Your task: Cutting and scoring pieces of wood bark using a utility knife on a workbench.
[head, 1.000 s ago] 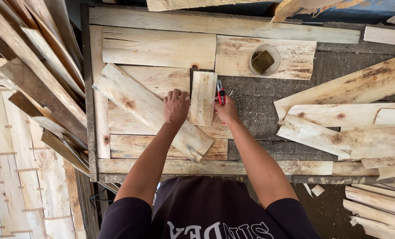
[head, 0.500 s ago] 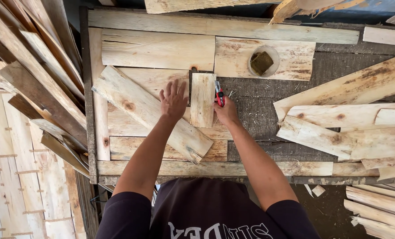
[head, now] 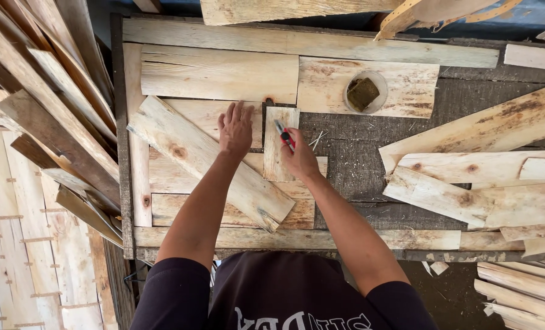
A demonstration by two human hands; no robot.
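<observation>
The short pale upright wooden board (head: pixel 280 143) lies flat between your two hands, on the wider planks of the panel. Your right hand (head: pixel 299 157) is closed around a red-and-black marking tool (head: pixel 284 134), its tip at the board's right edge, with your knuckles resting against that edge. Your left hand (head: pixel 235 127) lies open and flat, fingers spread, just left of the board on a pale plank (head: pixel 206 116); whether its fingertips touch the board's edge is hard to tell.

Below your left wrist, a long slanted pale plank (head: pixel 208 162) runs diagonally across the panel and passes under your forearm. Right of your right hand the dark weathered tabletop (head: pixel 355 162) is bare. Beyond that, a heap of loose pale planks (head: pixel 468 177) crowds the right side, cut off by the frame.

Above your right hand a round clear cup (head: pixel 365 92) sits on a plank; its dark contents are unclear. Left of your left arm leaning boards (head: pixel 46 110) overhang the table's edge.
</observation>
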